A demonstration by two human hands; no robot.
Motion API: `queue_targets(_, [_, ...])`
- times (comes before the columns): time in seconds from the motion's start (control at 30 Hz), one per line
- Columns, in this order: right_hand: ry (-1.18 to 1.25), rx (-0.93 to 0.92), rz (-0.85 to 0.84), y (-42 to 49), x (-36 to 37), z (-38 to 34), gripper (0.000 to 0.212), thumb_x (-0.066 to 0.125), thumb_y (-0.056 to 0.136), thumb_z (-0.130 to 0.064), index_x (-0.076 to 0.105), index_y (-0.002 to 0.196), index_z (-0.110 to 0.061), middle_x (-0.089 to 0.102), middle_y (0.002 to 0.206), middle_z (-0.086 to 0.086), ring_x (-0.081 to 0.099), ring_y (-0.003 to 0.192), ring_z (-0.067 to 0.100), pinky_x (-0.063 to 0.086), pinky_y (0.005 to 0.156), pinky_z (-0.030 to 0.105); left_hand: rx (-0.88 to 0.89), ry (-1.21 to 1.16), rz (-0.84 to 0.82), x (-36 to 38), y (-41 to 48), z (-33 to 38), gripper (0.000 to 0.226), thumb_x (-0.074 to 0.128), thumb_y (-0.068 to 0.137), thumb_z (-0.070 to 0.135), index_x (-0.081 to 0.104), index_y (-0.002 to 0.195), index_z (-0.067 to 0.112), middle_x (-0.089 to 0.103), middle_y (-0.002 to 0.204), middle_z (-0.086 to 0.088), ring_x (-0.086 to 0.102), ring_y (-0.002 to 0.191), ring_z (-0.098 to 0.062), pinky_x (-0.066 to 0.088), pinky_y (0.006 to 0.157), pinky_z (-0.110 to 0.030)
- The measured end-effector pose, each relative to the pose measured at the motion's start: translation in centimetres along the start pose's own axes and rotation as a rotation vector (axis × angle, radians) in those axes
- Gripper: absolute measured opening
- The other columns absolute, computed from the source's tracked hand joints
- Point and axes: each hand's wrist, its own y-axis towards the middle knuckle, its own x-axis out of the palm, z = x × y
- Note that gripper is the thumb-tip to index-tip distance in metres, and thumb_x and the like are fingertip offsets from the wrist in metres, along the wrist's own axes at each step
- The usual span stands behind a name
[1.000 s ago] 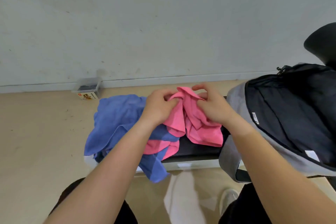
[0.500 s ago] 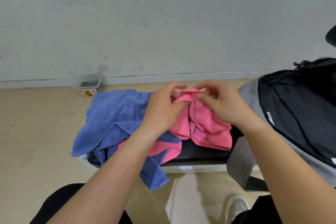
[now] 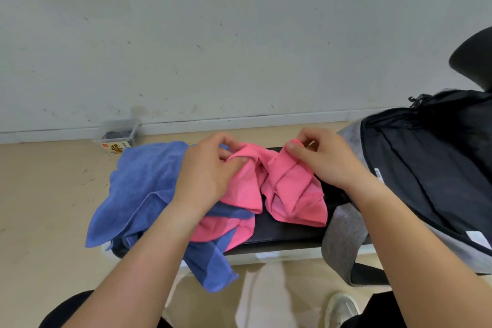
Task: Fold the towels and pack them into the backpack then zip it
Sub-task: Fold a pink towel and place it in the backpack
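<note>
On the desk (image 3: pixel 279 234), our left hand (image 3: pixel 210 176) and right hand (image 3: pixel 326 160), each pinching the pink towel (image 3: pixel 290 189), have drawn apart; folding barely begun.

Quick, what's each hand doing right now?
Left hand: closed, pinching the crumpled pink cloth towel.
Right hand: closed, pinching the same towel's other top edge.

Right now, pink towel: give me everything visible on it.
The pink towel looks like soft terry, bright pink, unfolded and bunched in loose folds. It lies on a black bench top, its left part overlapping the blue towel. The left hand and right hand each pinch its upper edge. The open backpack sits to its right.
</note>
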Motion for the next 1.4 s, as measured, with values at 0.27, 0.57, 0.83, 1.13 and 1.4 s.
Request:
queue_targets(0.27, [0.210, -0.007, 0.023, -0.9, 2.3, -2.5, 0.010, 0.066, 0.089, -0.018, 0.068, 0.079, -0.019, 0.065, 0.053, 0.000, 0.048, 0.048, 0.007, 0.038, 0.053, 0.027, -0.174, -0.237, -0.147, -0.6, 0.0, 0.8, 0.024, 0.075, 0.085, 0.030, 0.059, 0.103, 0.027, 0.069, 0.075, 0.005, 0.060, 0.066, -0.006, 0.041, 0.055, -0.013])
queue_targets(0.57, [0.277, -0.035, -0.013, -1.7, 4.4, -2.7, 0.013, 0.067, 0.086, -0.013, 0.068, 0.086, -0.026, 0.071, 0.080, -0.011, 0.067, 0.074, 0.008, 0.056, 0.070, 0.035, -0.028, -0.597, -0.423, -1.3, -0.2, 0.9, 0.046, 0.045, 0.084, -0.023, 0.068, 0.106, 0.010, 0.075, 0.107, -0.005, 0.073, 0.094, -0.020, 0.059, 0.077, -0.030])
queue_targets(0.83, [0.479, 0.060, -0.046, -2.0, 3.4, -3.2, 0.008, 0.064, 0.094, -0.017, 0.063, 0.087, -0.012, 0.070, 0.071, 0.012, 0.062, 0.068, 0.025, 0.057, 0.064, 0.048, 0.104, -0.341, -0.295, -0.4, -0.4, 1.2, 0.020, 0.080, 0.074, -0.005, 0.075, 0.083, 0.011, 0.072, 0.096, 0.000, 0.072, 0.085, -0.007, 0.055, 0.078, -0.019])
queue_targets(1.13, [0.581, 0.007, -0.099, -3.4, 1.4, -2.8, 0.012, 0.064, 0.093, -0.007, 0.060, 0.083, -0.002, 0.062, 0.061, 0.000, 0.058, 0.065, 0.016, 0.049, 0.068, 0.042, 0.285, -0.015, -0.056, 1.0, 0.2, 1.3, 0.024, 0.081, 0.073, 0.046, 0.067, 0.061, 0.031, 0.057, 0.093, 0.015, 0.057, 0.087, -0.004, 0.039, 0.070, -0.016])
queue_targets(1.4, [0.646, 0.000, -0.114, -4.1, 0.7, -2.0, 0.013, 0.063, 0.089, -0.017, 0.060, 0.089, -0.005, 0.064, 0.070, 0.013, 0.055, 0.073, 0.028, 0.045, 0.072, 0.051, 0.253, -0.065, -0.079, 2.5, 0.0, 2.2, 0.030, 0.067, 0.074, 0.052, 0.057, 0.056, 0.029, 0.061, 0.083, 0.007, 0.060, 0.078, -0.009, 0.048, 0.075, -0.036])
